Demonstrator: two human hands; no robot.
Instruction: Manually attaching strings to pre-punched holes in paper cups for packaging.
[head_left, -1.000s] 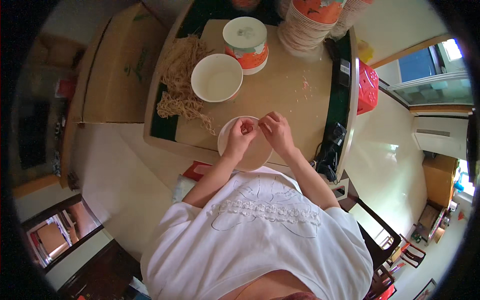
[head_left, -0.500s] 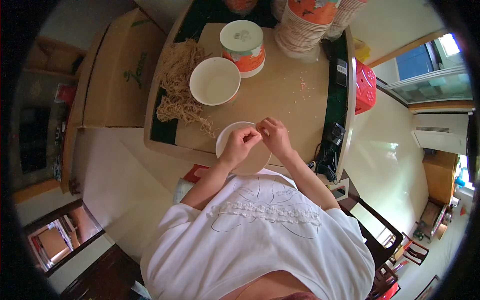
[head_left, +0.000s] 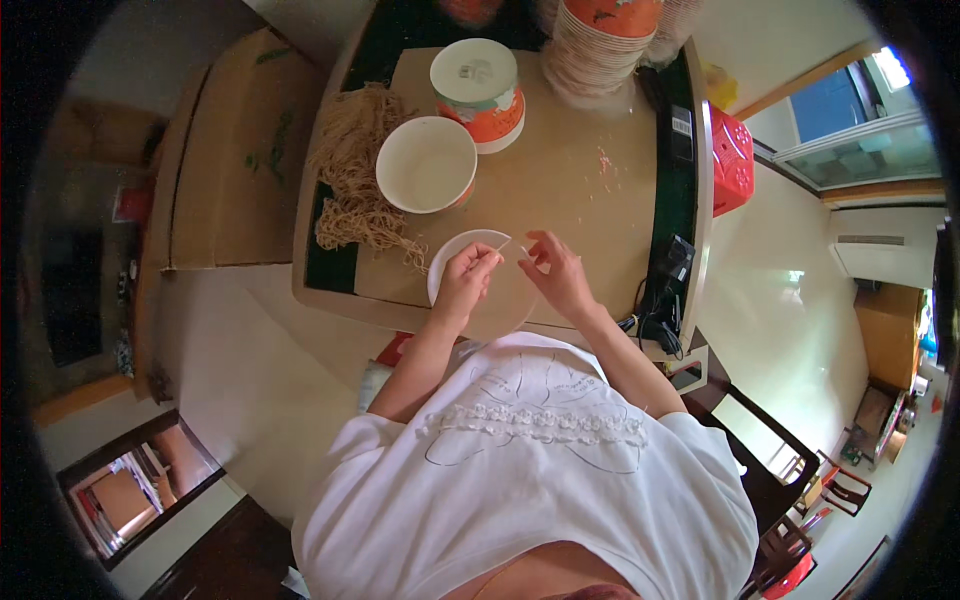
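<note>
- Since the earlier frames the two hands have drawn apart: they were pinched close together over the small white lid, and now a gap shows between them, with the right hand shifted off to the right of the lid.
- The left hand [head_left: 466, 282] is closed in a pinch on a thin white strip [head_left: 498, 247] that crosses the near-right rim of the flat white lid [head_left: 452, 256]; the hand lies over that lid.
- The right hand [head_left: 553, 272] has thumb and forefinger nipped together on something tiny and pale; what it is cannot be told.
- The lid lies at the near edge of the desk [head_left: 570, 190], just in front of the person.
- Just beyond it stands an open white paper bowl [head_left: 426, 164], and behind that a lidded orange-and-white tub [head_left: 476, 80].
- A heap of dry brown noodles [head_left: 358, 170] lies left of the bowl.
- A tall stack of paper bowls [head_left: 600, 50] stands at the far side of the desk.
- A red stool [head_left: 731, 160] stands to the right of the desk.
</note>
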